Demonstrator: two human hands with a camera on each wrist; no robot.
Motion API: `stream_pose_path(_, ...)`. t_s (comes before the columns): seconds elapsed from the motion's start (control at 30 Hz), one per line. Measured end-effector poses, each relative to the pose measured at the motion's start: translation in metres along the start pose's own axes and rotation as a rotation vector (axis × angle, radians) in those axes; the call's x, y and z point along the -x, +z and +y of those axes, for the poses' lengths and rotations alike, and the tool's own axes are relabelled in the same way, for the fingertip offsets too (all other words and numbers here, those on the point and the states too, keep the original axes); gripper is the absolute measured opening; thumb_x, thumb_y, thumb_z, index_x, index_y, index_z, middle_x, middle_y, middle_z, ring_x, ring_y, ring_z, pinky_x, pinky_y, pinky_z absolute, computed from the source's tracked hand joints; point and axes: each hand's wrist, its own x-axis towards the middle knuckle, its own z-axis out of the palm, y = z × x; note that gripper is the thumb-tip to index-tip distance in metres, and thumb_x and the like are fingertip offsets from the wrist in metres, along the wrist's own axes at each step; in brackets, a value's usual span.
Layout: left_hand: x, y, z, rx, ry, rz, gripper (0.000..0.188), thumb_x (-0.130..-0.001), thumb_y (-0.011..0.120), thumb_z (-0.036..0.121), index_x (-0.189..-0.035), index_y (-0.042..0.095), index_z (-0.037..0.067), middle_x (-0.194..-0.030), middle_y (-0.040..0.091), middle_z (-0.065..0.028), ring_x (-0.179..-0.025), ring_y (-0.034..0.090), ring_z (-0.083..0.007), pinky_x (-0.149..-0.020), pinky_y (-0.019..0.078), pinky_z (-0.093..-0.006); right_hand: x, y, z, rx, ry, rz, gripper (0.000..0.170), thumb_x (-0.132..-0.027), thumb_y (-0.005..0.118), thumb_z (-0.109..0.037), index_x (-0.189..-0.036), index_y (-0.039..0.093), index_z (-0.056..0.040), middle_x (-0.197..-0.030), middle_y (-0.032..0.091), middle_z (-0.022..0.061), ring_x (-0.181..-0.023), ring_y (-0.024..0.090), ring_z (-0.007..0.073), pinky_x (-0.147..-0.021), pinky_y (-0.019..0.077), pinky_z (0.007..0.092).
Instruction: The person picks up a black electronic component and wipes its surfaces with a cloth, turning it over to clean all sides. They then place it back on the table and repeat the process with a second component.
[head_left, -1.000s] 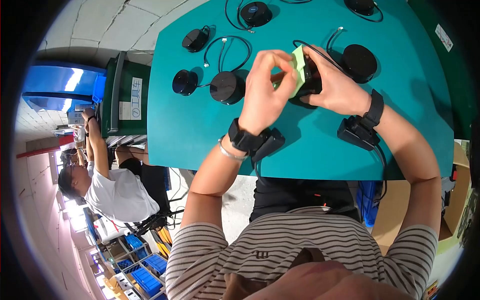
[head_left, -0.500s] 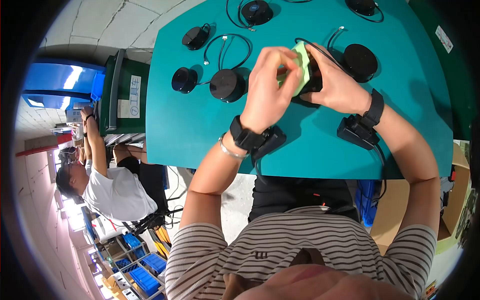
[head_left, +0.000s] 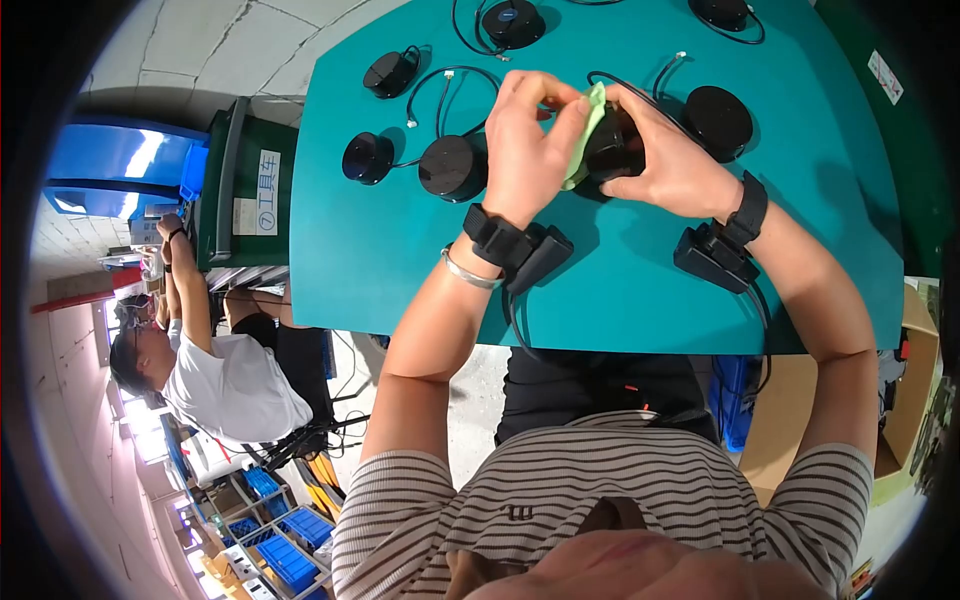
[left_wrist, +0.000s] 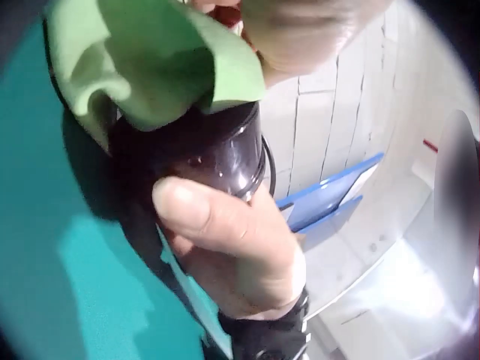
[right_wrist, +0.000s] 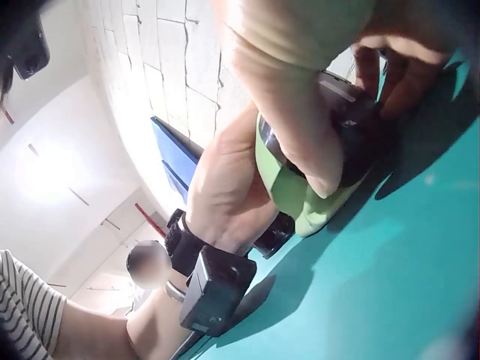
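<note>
Both hands (head_left: 532, 150) hold cloth (head_left: 587, 145) and black disc (head_left: 617, 152); label (head_left: 268, 192) reads "工具车".

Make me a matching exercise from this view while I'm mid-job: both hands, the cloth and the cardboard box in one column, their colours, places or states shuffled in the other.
Column one
1. Left hand
2. Right hand
3. Cloth
4. Cardboard box

Column two
A. Gripping a black round device
B. Brown, beyond the near edge of the table
C. Light green, against the black round device
D. Pinching a piece of fabric

Right pairs: 1-D, 2-A, 3-C, 4-B
</note>
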Motion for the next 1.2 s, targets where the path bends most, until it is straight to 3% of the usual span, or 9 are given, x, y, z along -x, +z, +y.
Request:
stream_pose_path(0.07, 0.004, 0.0, -0.025, 0.258, -0.234, -0.027, 0.009, -0.095, 0.065, 0.01, -0.097, 0.061, 0.002, -0.094, 0.064, -0.0016, -0.083, 0.058, -0.0068, -0.071, 0.0475, -0.0224, 0.0, -0.004, -0.007, -0.058, -0.036, -0.054, 0.076, -0.073, 0.074, -0.012, -0.139, 0.037, -0.0036, -0.137, 0.045, 0.016, -0.136, 0.037, 0.0311, -0.115, 0.0316, 0.0397)
stream_pose_path(0.2, 0.007, -0.016, -0.018, 0.661, -0.453, 0.001, 0.008, -0.098, 0.062, 0.012, -0.101, 0.061, 0.004, -0.09, 0.063, 0.0008, -0.08, 0.056, -0.0055, -0.07, 0.045, -0.0211, -0.001, -0.007, -0.008, -0.104, -0.066, -0.068, 0.069, -0.073, 0.074, -0.011, -0.133, 0.041, -0.0055, -0.13, 0.047, 0.013, -0.132, 0.041, 0.0289, -0.113, 0.0331, 0.04)
stream_pose_path(0.33, 0.008, -0.025, 0.002, 0.616, -0.335, -0.251, 0.008, -0.093, 0.067, 0.008, -0.099, 0.066, 0.004, -0.089, 0.062, 0.0005, -0.082, 0.058, -0.0084, -0.074, 0.0473, -0.0232, 0.002, -0.002, -0.004, -0.039, -0.048, -0.027, 0.082, -0.072, 0.075, -0.01, -0.143, 0.033, 0.0, -0.137, 0.044, 0.0164, -0.133, 0.043, 0.0306, -0.113, 0.0346, 0.0389)
stream_pose_path(0.4, 0.01, -0.019, 0.007, 0.17, 0.033, -0.286, 0.009, -0.088, 0.072, 0.007, -0.094, 0.066, 0.003, -0.087, 0.061, -0.0021, -0.079, 0.059, -0.0101, -0.072, 0.0486, -0.025, 0.002, -0.001, -0.001, 0.092, -0.086, 0.054, 0.088, -0.072, 0.075, -0.01, -0.146, 0.03, 0.0021, -0.141, 0.042, 0.0178, -0.134, 0.043, 0.0314, -0.113, 0.0346, 0.0385)
stream_pose_path(0.43, 0.008, -0.015, 0.01, 0.133, -0.005, -0.217, 0.013, -0.081, 0.072, 0.004, -0.092, 0.065, 0.002, -0.084, 0.059, -0.0065, -0.07, 0.063, -0.016, -0.067, 0.0527, -0.0279, 0.002, -0.001, -0.002, 0.112, -0.061, 0.063, 0.092, -0.072, 0.075, -0.011, -0.148, 0.026, 0.0037, -0.143, 0.04, 0.0193, -0.135, 0.041, 0.032, -0.114, 0.0336, 0.038)
stream_pose_path(0.53, 0.007, -0.006, 0.012, 0.102, -0.087, -0.05, 0.013, -0.085, 0.074, 0.008, -0.088, 0.064, 0.0, -0.086, 0.061, -0.0042, -0.073, 0.06, -0.0118, -0.068, 0.05, -0.0265, 0.0, -0.001, -0.005, -0.113, 0.047, -0.049, 0.096, -0.071, 0.076, -0.015, -0.149, 0.024, 0.0051, -0.147, 0.037, 0.0214, -0.138, 0.036, 0.0332, -0.116, 0.0309, 0.0374)
stream_pose_path(0.6, 0.01, -0.01, 0.015, 0.091, -0.03, -0.083, 0.013, -0.086, 0.074, 0.009, -0.088, 0.064, 0.0, -0.086, 0.061, -0.0049, -0.073, 0.06, -0.0121, -0.069, 0.0502, -0.0269, 0.004, 0.0, -0.007, 0.064, -0.027, 0.048, 0.094, -0.071, 0.076, -0.012, -0.149, 0.025, 0.0045, -0.145, 0.038, 0.021, -0.137, 0.038, 0.0331, -0.114, 0.0332, 0.0372)
stream_pose_path(0.87, 0.013, -0.02, 0.021, 0.005, 0.01, -0.198, 0.013, -0.087, 0.072, 0.009, -0.09, 0.064, 0.0, -0.084, 0.062, -0.0074, -0.073, 0.062, -0.0153, -0.069, 0.0526, -0.0298, 0.002, -0.001, -0.001, -0.01, 0.016, 0.001, 0.09, -0.072, 0.075, -0.014, -0.147, 0.028, 0.0051, -0.143, 0.04, 0.0213, -0.136, 0.04, 0.0325, -0.113, 0.0347, 0.0378)
stream_pose_path(1.2, 0.007, -0.011, 0.022, -0.038, -0.002, -0.127, 0.014, -0.086, 0.072, 0.01, -0.086, 0.062, 0.0, -0.082, 0.061, -0.0077, -0.072, 0.061, -0.0167, -0.065, 0.0489, -0.0297, 0.0, -0.001, -0.01, 0.043, -0.053, 0.059, 0.084, -0.07, 0.076, -0.013, -0.141, 0.035, 0.0034, -0.14, 0.043, 0.0197, -0.132, 0.04, 0.0345, -0.113, 0.033, 0.0386)
